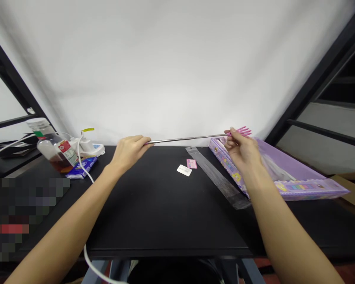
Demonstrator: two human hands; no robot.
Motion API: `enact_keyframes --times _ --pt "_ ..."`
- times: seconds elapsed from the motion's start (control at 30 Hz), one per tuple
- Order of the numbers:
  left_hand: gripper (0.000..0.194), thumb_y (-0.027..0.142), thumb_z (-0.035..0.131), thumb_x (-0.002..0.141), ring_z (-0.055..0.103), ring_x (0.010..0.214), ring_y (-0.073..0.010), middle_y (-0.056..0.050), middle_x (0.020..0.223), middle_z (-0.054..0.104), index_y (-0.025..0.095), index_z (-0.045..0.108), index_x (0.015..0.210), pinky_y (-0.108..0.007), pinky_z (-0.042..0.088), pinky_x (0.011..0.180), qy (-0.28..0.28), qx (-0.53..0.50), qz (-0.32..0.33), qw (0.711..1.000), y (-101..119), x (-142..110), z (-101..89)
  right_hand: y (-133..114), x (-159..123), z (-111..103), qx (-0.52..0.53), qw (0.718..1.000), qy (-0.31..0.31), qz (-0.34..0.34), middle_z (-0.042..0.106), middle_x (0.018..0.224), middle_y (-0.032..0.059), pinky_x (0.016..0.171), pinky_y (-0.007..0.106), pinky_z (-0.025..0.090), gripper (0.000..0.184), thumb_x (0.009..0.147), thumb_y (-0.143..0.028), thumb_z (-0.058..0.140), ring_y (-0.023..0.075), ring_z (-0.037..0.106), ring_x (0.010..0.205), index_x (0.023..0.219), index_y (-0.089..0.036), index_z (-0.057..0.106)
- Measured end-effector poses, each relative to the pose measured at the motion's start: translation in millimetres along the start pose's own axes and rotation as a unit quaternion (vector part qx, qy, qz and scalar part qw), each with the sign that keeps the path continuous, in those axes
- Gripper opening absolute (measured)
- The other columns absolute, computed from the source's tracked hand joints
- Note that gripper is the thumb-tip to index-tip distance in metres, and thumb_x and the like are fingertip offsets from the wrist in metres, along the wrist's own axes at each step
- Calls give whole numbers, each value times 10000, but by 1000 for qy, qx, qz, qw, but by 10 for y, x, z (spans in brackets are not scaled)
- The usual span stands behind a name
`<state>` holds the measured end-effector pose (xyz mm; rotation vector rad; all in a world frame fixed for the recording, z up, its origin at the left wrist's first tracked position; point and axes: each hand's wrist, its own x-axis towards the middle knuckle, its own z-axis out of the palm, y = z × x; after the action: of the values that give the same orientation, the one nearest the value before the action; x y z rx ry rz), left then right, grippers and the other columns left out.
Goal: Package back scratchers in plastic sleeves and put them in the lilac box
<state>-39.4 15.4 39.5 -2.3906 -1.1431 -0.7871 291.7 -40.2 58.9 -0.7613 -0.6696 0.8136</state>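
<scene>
Two bare hands are on one slim telescopic steel rod (186,138) with a pink plastic claw tip (239,132), likely a back scratcher, and it's held level above the far edge of the black desk (165,213)! The left hand (130,153) is wrapped closed around the rod's left end, the right hand (242,150) pinched tight just behind the pink tip, so both grips are clamped on. Along that far edge, right of centre, a clear plastic sleeve (217,177) runs toward the front, with a white card (184,170) and a small pink label (191,163) just beside it; a purple printed box (279,169) sits at the desk's right end. Risk watch: the pink tip is right above that box, so a slip of the right hand could snag it, and uneven force between the hands could bend the thin shaft. At the desk's left end, a wide swing of the rod could tip the bottle of amber liquid (56,154), standing by a white power strip (85,148) and a white cable (81,165).
</scene>
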Motion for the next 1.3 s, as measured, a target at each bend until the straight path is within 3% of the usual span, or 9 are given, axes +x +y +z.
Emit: enact_keyframes --times 0.17,0.33,0.47,0.77,0.9,0.97,1.07,1.17,1.3 --pt "379 439 372 1054 681 812 -185 -64 990 725 251 671 1192 -268 418 657 -22 27 20 999 -134 -47 -36 -44 91 -169 -47 998 32 7 621 567 5 440 116 487 191 735 -142 843 58 570 499 676 -120 662" --pt "370 429 381 1055 685 756 -183 -67 956 737 224 664 1176 -274 412 625 -49 12 56 997 227 -10 26 148 -108 -20 -188 972 -144 7 696 606 58 414 182 481 327 629 -357 924 94 580 463 676 -130 693" --pt "344 407 394 1053 686 736 -184 -63 937 742 223 662 1166 -275 386 585 -65 13 65 996 519 31 11 359 -341 192 -263 920 -290 0 682 580 45 430 243 469 386 722 -517 828 115 560 433 706 -150 709" --pt "387 449 360 1053 670 706 -185 -54 869 724 252 674 1165 -277 349 569 -80 12 67 995 589 13 -20 529 -508 378 -251 910 -331 9 665 587 15 444 238 432 371 757 -515 796 108 558 446 714 -165 681" --pt "337 409 422 1036 700 819 -214 -63 959 747 260 705 1141 -286 398 621 -95 17 11 995 365 20 -4 429 -360 344 -206 955 -211 17 632 562 0 413 216 418 313 701 -392 869 89 530 441 660 -167 655" --pt "299 367 479 1005 703 927 -260 -90 1020 756 259 743 1098 -305 437 686 -113 45 -83 989 125 13 -18 265 -159 192 -107 993 -43 -25 587 568 -32 391 179 383 276 733 -266 857 56 483 446 647 -184 609" --pt "316 324 505 965 704 938 -333 -161 1026 757 236 770 1111 -357 465 715 -180 103 -233 950 -227 -23 -36 -26 152 -137 39 971 213 -103 455 536 -64 344 148 295 375 924 -192 668 27 342 405 596 -200 486" --pt "331 306 502 950 706 943 -332 -183 1036 753 215 769 1122 -362 472 752 -205 134 -266 932 -392 -62 -43 -196 299 -379 55 959 254 -112 380 521 -61 323 151 273 434 1007 -250 546 37 305 401 586 -201 452" --pt "339 323 470 978 702 953 -316 -175 1005 756 191 763 1087 -357 452 790 -206 164 -233 936 -314 -58 -47 -168 253 -367 52 971 204 -111 410 525 -61 343 148 298 418 985 -268 598 31 336 411 599 -196 455"
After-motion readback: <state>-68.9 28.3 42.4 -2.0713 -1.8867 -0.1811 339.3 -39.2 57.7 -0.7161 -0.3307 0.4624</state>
